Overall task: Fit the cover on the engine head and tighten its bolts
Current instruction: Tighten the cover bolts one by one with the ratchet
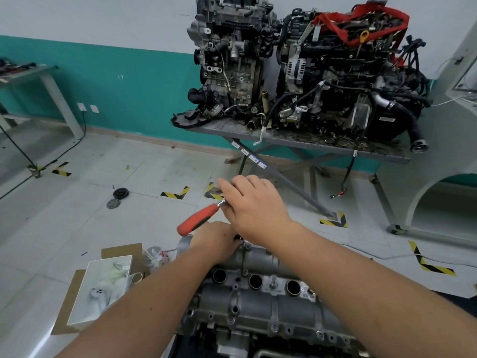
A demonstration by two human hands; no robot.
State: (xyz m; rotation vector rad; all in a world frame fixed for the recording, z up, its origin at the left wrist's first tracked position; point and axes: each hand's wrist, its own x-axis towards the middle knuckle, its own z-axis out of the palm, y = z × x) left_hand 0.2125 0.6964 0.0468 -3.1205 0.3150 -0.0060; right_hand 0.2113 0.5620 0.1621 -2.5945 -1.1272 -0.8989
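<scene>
The grey metal cover [260, 303] lies on the engine head at the bottom centre, with three dark round holes along its top and several bolts around its edge. A ratchet wrench with a red handle [198, 220] stands over the cover's far end. My right hand [254, 206] grips the wrench at its metal head, fingers curled over it. My left hand [215, 240] is lower, at the far edge of the cover, fingers curled around something under the wrench that I cannot make out. The wrench's socket end is hidden by both hands.
A metal table [296, 140] at the back holds two large engines [322, 65]. An open cardboard box [103, 285] with white parts sits on the floor at left. Two black round parts [117, 197] lie on the tiled floor. Another bench [31, 76] is at far left.
</scene>
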